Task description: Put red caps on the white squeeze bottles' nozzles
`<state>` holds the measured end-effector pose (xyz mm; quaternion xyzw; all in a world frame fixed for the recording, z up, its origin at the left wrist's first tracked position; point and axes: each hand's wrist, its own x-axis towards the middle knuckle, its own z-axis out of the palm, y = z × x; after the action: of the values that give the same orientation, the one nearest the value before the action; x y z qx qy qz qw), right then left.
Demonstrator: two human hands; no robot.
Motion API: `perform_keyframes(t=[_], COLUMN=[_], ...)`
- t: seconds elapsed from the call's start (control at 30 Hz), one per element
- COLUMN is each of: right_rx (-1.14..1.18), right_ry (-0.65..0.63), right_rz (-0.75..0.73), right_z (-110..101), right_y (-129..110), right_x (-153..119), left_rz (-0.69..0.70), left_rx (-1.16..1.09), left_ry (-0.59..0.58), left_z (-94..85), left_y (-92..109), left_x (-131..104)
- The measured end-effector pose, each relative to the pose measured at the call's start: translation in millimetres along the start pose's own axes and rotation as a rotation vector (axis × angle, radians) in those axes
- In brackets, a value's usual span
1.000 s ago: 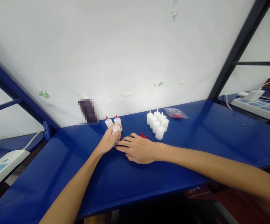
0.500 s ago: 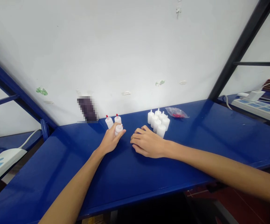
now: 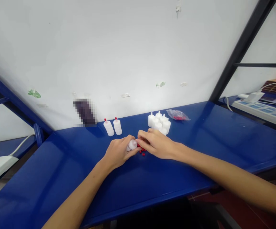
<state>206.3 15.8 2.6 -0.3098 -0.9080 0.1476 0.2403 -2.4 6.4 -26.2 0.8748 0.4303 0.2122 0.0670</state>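
Note:
My left hand [image 3: 120,151] is wrapped round a white squeeze bottle [image 3: 132,144], tilted so that its top points towards my right hand [image 3: 157,143]. The fingertips of my right hand are pinched together at the bottle's nozzle end; whatever is between them is hidden. Several small red caps [image 3: 143,154] lie on the table just under these fingers, partly covered by them. To the left, two white bottles [image 3: 117,126] with red caps on their tips stand upright. Behind my right hand stands a group of several uncapped white bottles [image 3: 151,120], partly hidden by it.
A clear plastic bag [image 3: 178,115] with red pieces in it lies behind the uncapped bottles. The blue table [image 3: 133,184] backs onto a white wall. Metal frame posts rise at both sides, with power strips [image 3: 254,108] beyond them. A pixelated dark object [image 3: 85,112] is by the wall.
My left hand has brought its bottle away from the capped pair, right and nearer to me, tilting it. My right hand has closed into a pinch at its nozzle. Red caps now show beneath.

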Motion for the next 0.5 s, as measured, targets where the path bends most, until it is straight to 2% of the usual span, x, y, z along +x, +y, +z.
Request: perform_keyframes(t=[0.1, 0.23, 0.3, 0.37, 0.43, 0.5], right_rx=[0.038, -0.037, -0.114, -0.192, -0.252, -0.272], right_ry=[-0.032, 0.104, 0.077, 0.039, 0.003, -0.041], right_rz=[-0.013, 0.067, 0.175, 0.306, 0.418, 0.47], right_z=[-13.3, -49.1, -63.9, -69.1, -65.2, -57.9], right_y=[-6.1, -1.2, 13.1, 33.8, 55.4, 72.1], right_x=[-13.3, -47.9, -65.3, -76.3, -79.3, -76.4], left_rz=[0.048, 0.04, 0.033, -0.003, -0.031, -0.005], left_rx=[-0.075, -0.108, -0.134, -0.151, -0.133, -0.104], left_ry=[-0.012, 0.05, 0.107, 0.152, 0.159, 0.134], left_z=[-3.3, -8.1, -9.1, -8.4, -6.3, -3.7], left_y=[2.5, 2.7, 1.6, 0.9, 0.8, 1.0], left_x=[-1.8, -4.7, -5.6, -5.5, -4.2, -2.7])
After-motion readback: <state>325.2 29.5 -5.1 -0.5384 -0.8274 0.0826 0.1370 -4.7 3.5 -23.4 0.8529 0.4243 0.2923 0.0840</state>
